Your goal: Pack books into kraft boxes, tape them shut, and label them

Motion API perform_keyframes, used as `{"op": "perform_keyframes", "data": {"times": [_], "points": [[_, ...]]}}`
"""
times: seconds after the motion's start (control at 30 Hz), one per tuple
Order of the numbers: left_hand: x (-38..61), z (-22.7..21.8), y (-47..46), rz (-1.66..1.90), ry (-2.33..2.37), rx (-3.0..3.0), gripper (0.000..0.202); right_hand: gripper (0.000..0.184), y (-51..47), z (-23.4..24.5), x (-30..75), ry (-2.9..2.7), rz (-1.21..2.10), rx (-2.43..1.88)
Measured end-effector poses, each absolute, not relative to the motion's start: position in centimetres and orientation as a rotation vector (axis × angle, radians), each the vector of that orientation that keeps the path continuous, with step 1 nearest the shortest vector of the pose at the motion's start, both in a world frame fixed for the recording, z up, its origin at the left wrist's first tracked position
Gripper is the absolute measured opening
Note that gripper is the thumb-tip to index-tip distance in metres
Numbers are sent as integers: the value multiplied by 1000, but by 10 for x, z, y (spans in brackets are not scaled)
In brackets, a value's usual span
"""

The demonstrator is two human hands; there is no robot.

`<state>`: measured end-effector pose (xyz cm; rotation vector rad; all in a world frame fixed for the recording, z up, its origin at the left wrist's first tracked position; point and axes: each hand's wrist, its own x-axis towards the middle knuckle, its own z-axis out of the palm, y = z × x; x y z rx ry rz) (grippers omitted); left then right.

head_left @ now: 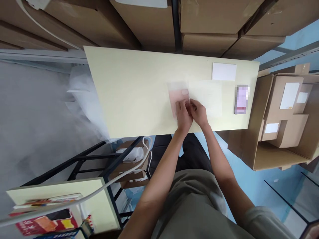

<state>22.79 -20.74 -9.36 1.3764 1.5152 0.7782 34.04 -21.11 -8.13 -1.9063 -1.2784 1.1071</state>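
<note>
A flat pink phone case (178, 96) with a camera cutout near its top corner lies on the pale yellow table (134, 89). It seems to be inside a thin clear sleeve, whose top edge looks blurred. My left hand (183, 117) rests over its lower right part with the fingers curled closed. At the case's right edge my right hand (199, 113) is pinched, its fingertips meeting those of my left. What exactly sits between the fingertips is too small to tell. Right of my hands, a translucent plastic sheet (211, 98) lies flat.
A white card or box (224, 71) and a blurred-out phone-like item (241, 99) lie toward the table's right end. Beyond the far edge stand cardboard boxes (209, 16). An open carton (261, 156) holds smaller boxes at right. Plastic bags (83, 96) hang at left.
</note>
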Motion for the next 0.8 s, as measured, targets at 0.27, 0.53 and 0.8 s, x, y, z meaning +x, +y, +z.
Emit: {"op": "perform_keyframes", "data": {"times": [0.27, 0.53, 0.8], "points": [[171, -79, -197, 635, 1673, 1540, 41, 40, -226, -95, 343, -1368, 899, -2103], [154, -83, -187, 617, 1720, 1003, 13, 45, -240, -114, 330, -1535, 741, -2065], [207, -37, -194, 816, 1510, 1162, 21, 38, -231, -89, 338, -1276, 976, -2004]]}}
